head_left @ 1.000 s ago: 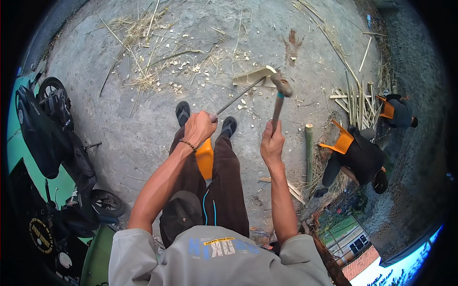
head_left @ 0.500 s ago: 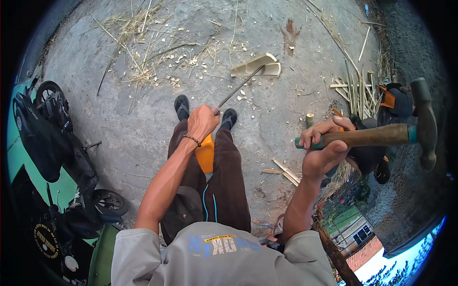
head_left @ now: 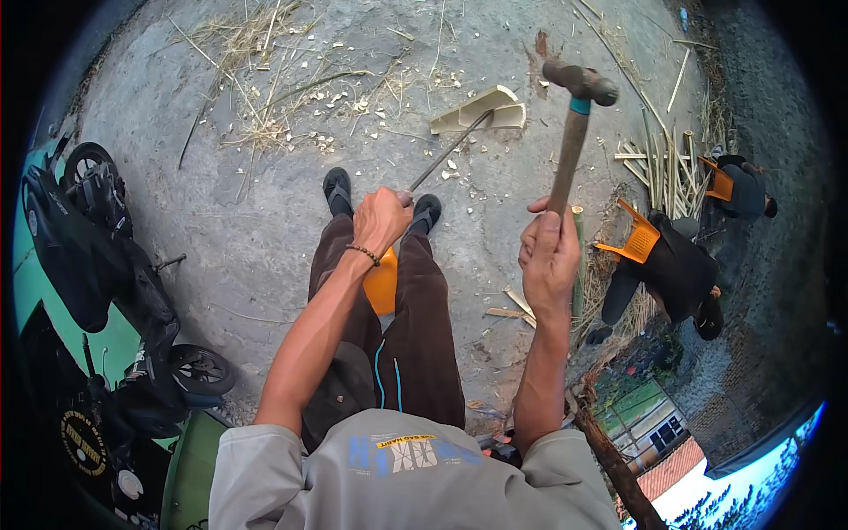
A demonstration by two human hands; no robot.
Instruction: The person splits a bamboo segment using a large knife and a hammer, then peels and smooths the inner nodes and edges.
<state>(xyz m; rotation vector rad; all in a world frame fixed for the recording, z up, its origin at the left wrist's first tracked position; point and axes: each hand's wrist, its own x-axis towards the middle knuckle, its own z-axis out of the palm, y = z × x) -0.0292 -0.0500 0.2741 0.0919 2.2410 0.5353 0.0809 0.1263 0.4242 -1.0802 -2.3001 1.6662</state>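
Observation:
In my left hand (head_left: pixel 382 219) is the end of a long thin metal rod (head_left: pixel 446 156), the fingers wrapped round it. It slants away to the far right. Its far tip meets a curved, pale piece of split bamboo (head_left: pixel 468 113) on the ground beyond my feet; whether it presses in, I cannot tell. My right hand (head_left: pixel 551 256) grips the wooden handle of a hammer (head_left: pixel 568 163), raised to the right of the bamboo with its metal head up and away from me. A turquoise band circles the handle below the head.
Two people (head_left: pixel 678 274) sit on orange chairs (head_left: pixel 638 238) at right, near a heap of bamboo strips (head_left: pixel 669 181). A black motorbike (head_left: pixel 115 274) stands at left. Straw (head_left: pixel 243 62) and pale chips litter the concrete. Something orange (head_left: pixel 381 284) shows between my legs.
My right hand has turned the hammer from lying sideways, head to the right, to pointing up and away, and shifted slightly left. My left hand and the rod have barely moved.

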